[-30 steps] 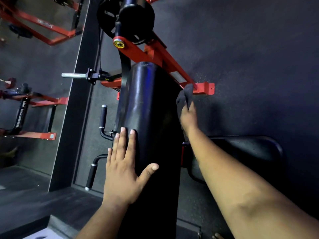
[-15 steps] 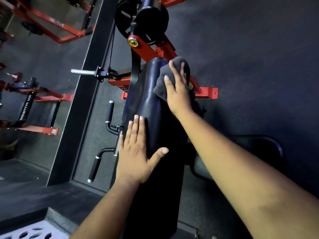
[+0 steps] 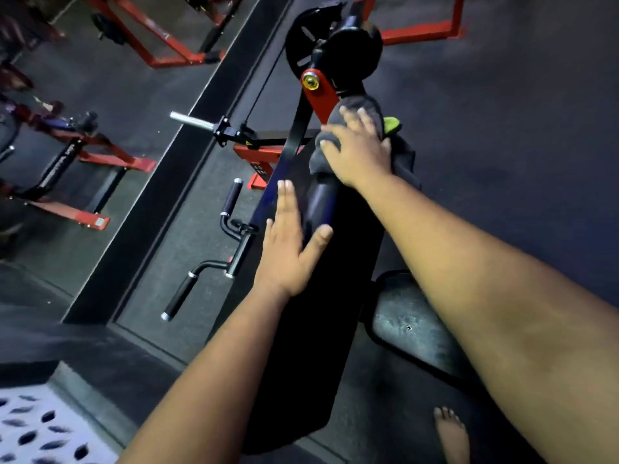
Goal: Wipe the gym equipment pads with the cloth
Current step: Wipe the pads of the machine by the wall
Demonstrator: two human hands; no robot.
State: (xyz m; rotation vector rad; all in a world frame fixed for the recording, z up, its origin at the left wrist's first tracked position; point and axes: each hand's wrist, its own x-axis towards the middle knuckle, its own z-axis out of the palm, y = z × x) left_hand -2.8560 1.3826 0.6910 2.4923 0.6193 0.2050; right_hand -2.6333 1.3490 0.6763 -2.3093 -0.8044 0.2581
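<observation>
R hand (image 3: 360, 152) lies flat and spread wide, pressing the grey cloth (image 3: 356, 107) onto the far 12 o'clock end of the long black pad (image 3: 321, 296), w/ the red pivot bracket (image 3: 318, 92) just beside it at 11 o'clock. L hand (image 3: 284, 252), at 7 o'clock from the R, rests flat and wide on the pad's side, holding nothing. The cloth's only pressed, not gripped, so I'd guess a quick stroke could bunch it, drop it, or snag it on that bracket & bang the knuckles.

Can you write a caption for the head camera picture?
Right hand presses a grey cloth on the top of the long black pad while the left hand rests flat on it.
</observation>
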